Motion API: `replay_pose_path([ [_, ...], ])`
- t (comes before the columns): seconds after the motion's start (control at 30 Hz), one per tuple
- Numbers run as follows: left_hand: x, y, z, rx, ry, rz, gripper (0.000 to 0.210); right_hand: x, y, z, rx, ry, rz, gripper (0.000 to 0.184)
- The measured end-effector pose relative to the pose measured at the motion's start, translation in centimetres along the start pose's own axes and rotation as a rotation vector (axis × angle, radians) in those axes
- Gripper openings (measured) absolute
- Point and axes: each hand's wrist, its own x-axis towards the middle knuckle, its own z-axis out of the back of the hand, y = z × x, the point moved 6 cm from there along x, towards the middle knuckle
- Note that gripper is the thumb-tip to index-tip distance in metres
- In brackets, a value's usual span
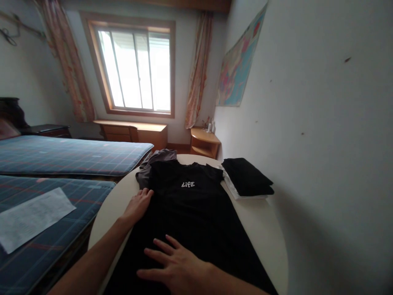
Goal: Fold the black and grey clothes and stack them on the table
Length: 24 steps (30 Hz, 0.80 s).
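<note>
A black T-shirt [196, 213] with white "LIFE" lettering lies spread flat on a round white table [264, 229]. My left hand [138, 205] rests palm down at the shirt's left edge, near the left sleeve, fingers together and holding nothing. My right hand [175, 264] lies flat on the lower middle of the shirt, fingers spread. A grey garment [153, 162] sits crumpled just beyond the shirt's left shoulder.
A folded stack of dark and white clothes [247, 178] sits at the table's right, by the wall. Blue plaid mattresses [61, 151] lie to the left, one bearing a white sheet of paper [30, 217]. A wooden desk [135, 133] and corner shelf [204, 143] stand under the window.
</note>
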Motion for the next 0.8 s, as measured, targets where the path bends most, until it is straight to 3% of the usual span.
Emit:
replay_pose_path([
  [0.17,-0.6,-1.3,1.9,0.198,0.095,0.11,0.039,0.5,0.7,-1.4,-0.09,-0.02,0.028,0.051],
  [0.33,-0.3,-6.0,3.0,0.186,0.023,0.013,0.032,1.4,1.3,-2.9,-0.115,-0.029,0.047,0.049],
  [0.43,-0.2,-7.5,2.0,0.046,-0.062,-0.031,0.025,1.0,0.3,-1.0,-0.036,-0.064,0.047,0.04],
  [0.5,-0.4,-7.4,1.2,-0.055,-0.141,-0.03,0.03,0.1,-2.3,1.2,-0.002,-0.139,-0.063,0.04],
  [0.6,-0.9,-6.2,-0.2,-0.194,-0.219,-0.041,0.038,-2.5,-8.3,3.9,-0.023,-0.253,-0.366,0.049],
  [0.7,-1.3,-5.0,-1.5,-0.227,-0.201,-0.021,0.044,-5.8,-13.9,4.3,-0.049,-0.222,-0.672,0.067],
  [0.8,-1.5,-4.0,-2.4,-0.185,-0.141,0.06,0.052,-8.4,-17.3,4.0,-0.066,-0.197,-0.847,0.073],
])
